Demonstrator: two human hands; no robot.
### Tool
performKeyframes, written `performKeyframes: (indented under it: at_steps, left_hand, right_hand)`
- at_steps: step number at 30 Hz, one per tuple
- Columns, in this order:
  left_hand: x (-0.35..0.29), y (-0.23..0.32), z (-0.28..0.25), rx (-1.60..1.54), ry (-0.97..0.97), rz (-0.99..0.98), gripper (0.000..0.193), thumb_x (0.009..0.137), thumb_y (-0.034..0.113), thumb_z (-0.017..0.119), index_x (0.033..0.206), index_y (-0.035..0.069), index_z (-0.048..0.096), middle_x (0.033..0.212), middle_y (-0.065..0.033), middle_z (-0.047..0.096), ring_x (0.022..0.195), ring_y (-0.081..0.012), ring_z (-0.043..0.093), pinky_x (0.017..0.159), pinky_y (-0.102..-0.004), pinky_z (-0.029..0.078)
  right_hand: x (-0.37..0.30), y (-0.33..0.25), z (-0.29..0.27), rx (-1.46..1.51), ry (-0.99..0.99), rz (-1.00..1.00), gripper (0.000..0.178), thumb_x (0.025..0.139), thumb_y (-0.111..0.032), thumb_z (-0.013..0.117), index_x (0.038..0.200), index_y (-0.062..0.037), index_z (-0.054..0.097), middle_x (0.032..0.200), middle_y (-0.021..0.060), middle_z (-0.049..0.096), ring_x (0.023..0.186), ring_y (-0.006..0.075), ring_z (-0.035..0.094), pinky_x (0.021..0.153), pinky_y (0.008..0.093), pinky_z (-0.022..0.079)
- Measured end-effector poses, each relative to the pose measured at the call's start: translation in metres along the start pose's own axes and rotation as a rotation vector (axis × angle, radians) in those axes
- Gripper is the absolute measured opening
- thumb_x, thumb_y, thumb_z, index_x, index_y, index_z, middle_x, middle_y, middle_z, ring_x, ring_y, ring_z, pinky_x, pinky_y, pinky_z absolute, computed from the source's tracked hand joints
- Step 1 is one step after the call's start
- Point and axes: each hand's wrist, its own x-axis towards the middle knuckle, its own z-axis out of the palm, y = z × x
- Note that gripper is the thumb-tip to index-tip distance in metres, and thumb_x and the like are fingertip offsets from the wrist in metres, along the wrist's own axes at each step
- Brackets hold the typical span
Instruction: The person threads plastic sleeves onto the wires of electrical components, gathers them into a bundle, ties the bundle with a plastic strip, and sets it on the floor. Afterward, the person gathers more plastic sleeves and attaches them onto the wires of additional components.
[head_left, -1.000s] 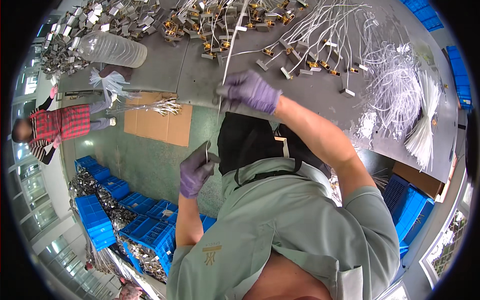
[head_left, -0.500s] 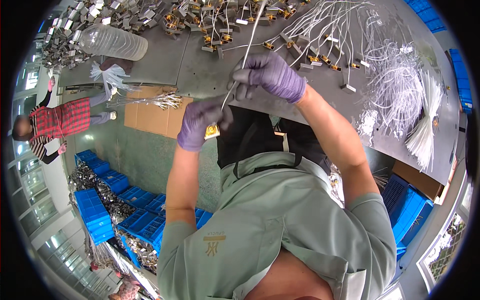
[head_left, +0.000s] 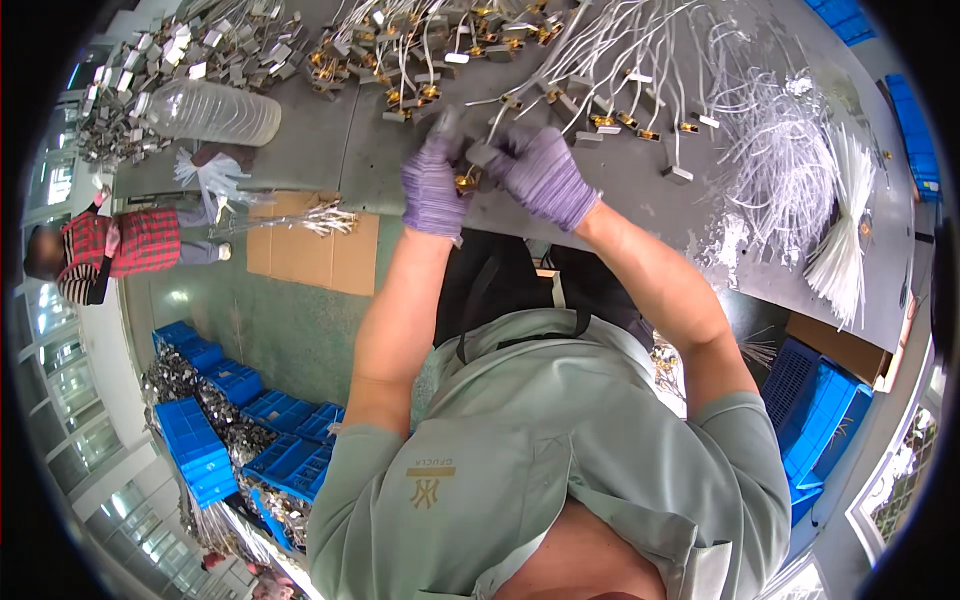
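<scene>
Where the gloves nearly meet, a grey metal block (head_left: 482, 155) sits between, pinched by the right hand (head_left: 548, 178) (left hand's (head_left: 435, 185) grip: can't tell); long axis unclear.

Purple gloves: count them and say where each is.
2: one on the left hand, one on the right hand, close together by the grey table. Others may be hidden.
</scene>
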Motion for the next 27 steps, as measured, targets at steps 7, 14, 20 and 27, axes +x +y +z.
performKeyframes:
  at_steps: [7, 14, 20, 27]
  left_hand:
    - [0.073, -0.012, 0.028, 1.270, -0.153, 0.747, 0.051, 0.084, 0.049, 0.061, 0.104, 0.003, 0.062, 0.096, -0.0192, 0.065, 0.091, -0.0306, 0.062, 0.081, -0.0403, 0.048]
    - [0.106, -0.078, 0.051, 1.680, -0.255, 0.658, 0.052, 0.087, 0.051, 0.056, 0.116, 0.007, 0.055, 0.084, -0.0180, 0.063, 0.076, -0.0327, 0.060, 0.070, -0.0404, 0.048]
    - [0.140, -0.055, 0.092, 1.204, -0.662, -0.049, 0.062, 0.081, 0.057, 0.061, 0.117, 0.007, 0.056, 0.088, -0.0107, 0.065, 0.078, -0.0269, 0.061, 0.073, -0.0396, 0.050]
    - [0.188, -0.095, 0.140, 0.762, -0.490, -0.457, 0.059, 0.078, 0.052, 0.068, 0.112, 0.004, 0.058, 0.109, -0.0160, 0.062, 0.112, -0.0220, 0.054, 0.093, -0.0416, 0.044]
  right_hand:
    - [0.024, 0.051, -0.119, -0.097, 0.323, 0.057, 0.026, 0.088, -0.022, 0.056, 0.096, 0.0015, 0.065, 0.076, 0.0094, 0.067, 0.062, 0.0117, 0.060, 0.057, 0.0258, 0.049]
    - [0.029, 0.126, -0.235, -0.500, 0.604, 0.327, 0.049, 0.083, -0.028, 0.060, 0.119, 0.0041, 0.055, 0.113, 0.0227, 0.061, 0.100, 0.0281, 0.060, 0.089, 0.0355, 0.046]
    - [0.053, 0.132, -0.226, -0.514, 0.539, 0.333, 0.071, 0.079, -0.042, 0.065, 0.127, 0.0071, 0.046, 0.117, 0.0268, 0.058, 0.111, 0.0330, 0.057, 0.095, 0.0352, 0.043]
    - [0.086, 0.132, -0.231, -0.387, 0.152, 0.365, 0.035, 0.082, -0.029, 0.062, 0.093, 0.0036, 0.067, 0.077, 0.0100, 0.066, 0.070, 0.0180, 0.058, 0.071, 0.0331, 0.048]
